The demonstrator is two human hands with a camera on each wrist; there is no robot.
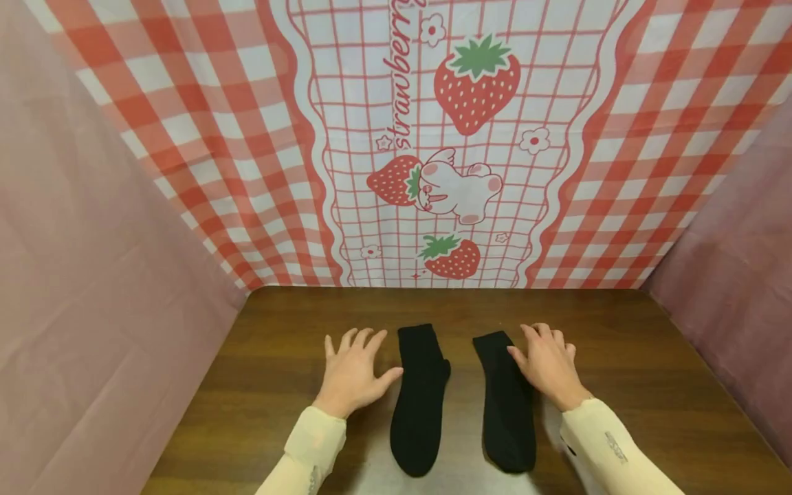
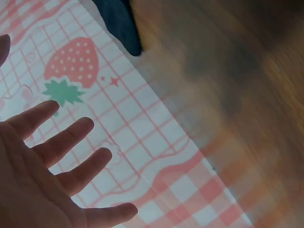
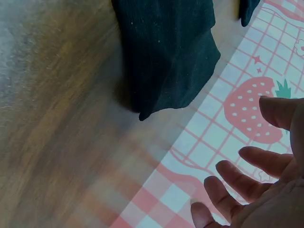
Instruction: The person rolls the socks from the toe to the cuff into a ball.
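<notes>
Two black socks lie on the table in the head view, toes toward me and cuffs toward the back. Beside the left sock (image 1: 418, 409) my left hand (image 1: 351, 375) is spread, its thumb tip at the sock's edge; whether it touches, I cannot tell. Over the upper right edge of the right sock (image 1: 509, 416) reaches the thumb of my right hand (image 1: 551, 361), whose fingers are loosely bent and hold nothing. In the right wrist view the cuff of the near sock (image 3: 168, 57) stands apart from the fingers. The left wrist view shows an empty left palm (image 2: 33, 185).
A brown wooden table (image 1: 278, 330) carries the socks. Behind it hangs a red-and-white checked cloth (image 1: 210, 137) printed with strawberries. Pink curtains (image 1: 111, 275) close off the left and right sides.
</notes>
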